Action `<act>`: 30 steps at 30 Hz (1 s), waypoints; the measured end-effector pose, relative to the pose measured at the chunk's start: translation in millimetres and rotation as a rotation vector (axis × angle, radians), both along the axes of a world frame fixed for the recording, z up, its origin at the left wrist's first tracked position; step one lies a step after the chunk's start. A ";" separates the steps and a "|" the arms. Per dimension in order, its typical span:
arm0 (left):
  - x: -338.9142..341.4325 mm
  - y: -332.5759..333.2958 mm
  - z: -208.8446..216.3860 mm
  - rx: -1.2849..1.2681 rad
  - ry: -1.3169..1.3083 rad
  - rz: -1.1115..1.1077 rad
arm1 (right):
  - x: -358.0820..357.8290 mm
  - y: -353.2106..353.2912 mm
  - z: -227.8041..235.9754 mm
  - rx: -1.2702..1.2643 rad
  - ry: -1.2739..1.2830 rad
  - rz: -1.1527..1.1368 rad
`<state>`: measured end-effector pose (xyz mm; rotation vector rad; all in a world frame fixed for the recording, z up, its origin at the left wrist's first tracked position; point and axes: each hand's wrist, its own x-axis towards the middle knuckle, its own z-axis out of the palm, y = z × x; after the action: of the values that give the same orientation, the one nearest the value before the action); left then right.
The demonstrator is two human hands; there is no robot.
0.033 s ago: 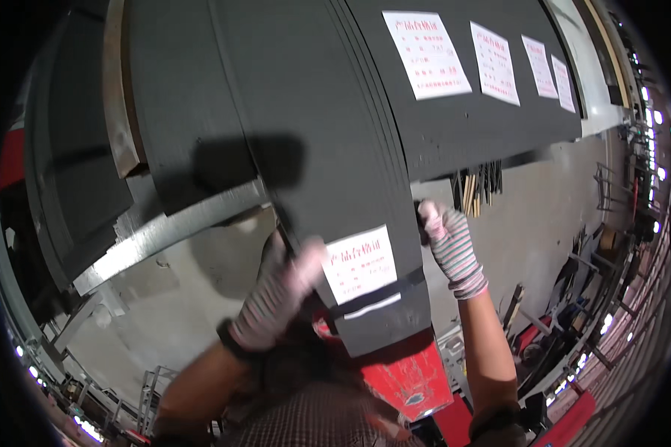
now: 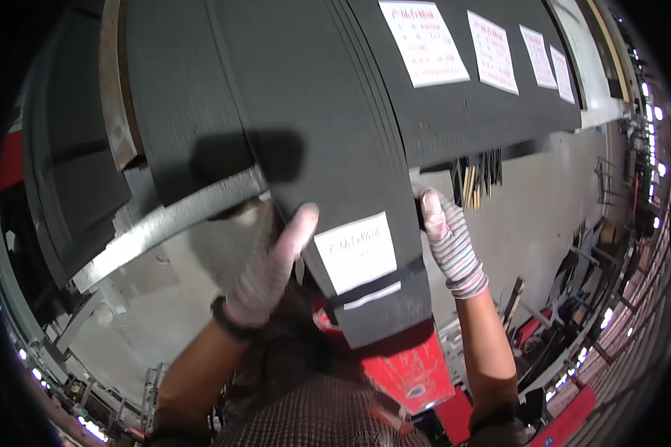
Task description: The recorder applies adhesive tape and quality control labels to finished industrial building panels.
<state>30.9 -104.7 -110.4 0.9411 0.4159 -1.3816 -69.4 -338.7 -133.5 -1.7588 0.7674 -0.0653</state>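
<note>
- At the lower middle of the view, the left hand (image 2: 265, 272) in a striped glove presses flat on the left edge of a black sheet stack (image 2: 365, 246)
- On its right edge, the right hand (image 2: 447, 238) grips closed around the stack
- It seems half lifted, not yet set down
- I count one white label (image 2: 356, 252) on this stack, four paper sheets (image 2: 423, 41) on the dark sheets above, one red cart (image 2: 410, 369) below

Lit brightly from overhead, with a hard dark shadow across the black sheets (image 2: 291, 112) and white labels (image 2: 423, 41) nearly washed out. Strongly bent by the fisheye, ringed in black at the corners. Slightly blurred on the left hand (image 2: 268, 268); specks of lamp glare along the lower rim
</note>
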 end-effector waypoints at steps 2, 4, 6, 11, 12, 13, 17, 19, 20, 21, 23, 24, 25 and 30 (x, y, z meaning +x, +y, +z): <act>-18.9 6.2 0.4 0.083 -0.142 0.040 | -5.0 16.5 42.8 -0.253 0.045 0.359; -51.0 21.9 -16.2 -0.145 -0.213 0.034 | -22.4 -13.7 63.6 -0.242 0.446 0.713; -98.3 34.9 -21.0 -0.003 -0.720 -0.140 | -34.9 -18.1 77.1 -0.165 0.670 0.850; -56.3 -13.0 -33.3 -0.119 -0.114 0.237 | -24.0 7.3 31.0 -0.458 0.508 0.572; -65.2 -11.5 -56.3 -0.437 0.097 0.477 | -18.9 5.3 37.1 -0.497 0.532 0.632; -70.2 -6.6 -69.6 -0.748 0.308 0.710 | -14.6 3.1 45.2 -0.525 0.553 0.696; -33.6 30.2 36.2 0.183 -0.912 -0.185 | -16.5 22.7 114.7 -0.202 0.134 0.670; -54.4 57.1 67.4 0.052 -0.664 -0.536 | -7.3 76.3 152.5 -0.507 -0.071 1.245; -53.2 66.5 70.5 -0.008 -0.691 -0.493 | 2.7 93.8 178.8 -0.587 0.134 1.424; -53.5 78.7 73.6 -0.032 -0.721 -0.443 | 13.5 77.1 182.4 -0.470 0.034 1.402; -33.5 84.9 72.9 0.009 -0.226 -0.140 | 16.4 22.6 160.3 -0.570 -0.172 1.181; -25.3 86.5 47.3 -0.036 -0.318 -0.119 | -14.7 -6.1 163.2 -0.113 0.165 0.619; -32.1 106.5 17.7 0.049 -0.463 -0.057 | -32.7 -26.5 123.5 0.409 0.406 0.106; -43.1 31.0 -127.4 -0.031 -0.442 -0.165 | -59.5 -45.4 13.1 -0.048 0.282 0.377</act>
<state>-12.3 -73.7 -237.8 1.2390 -0.0174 -1.2752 -129.0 -384.1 -120.5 -1.9553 0.6234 0.4287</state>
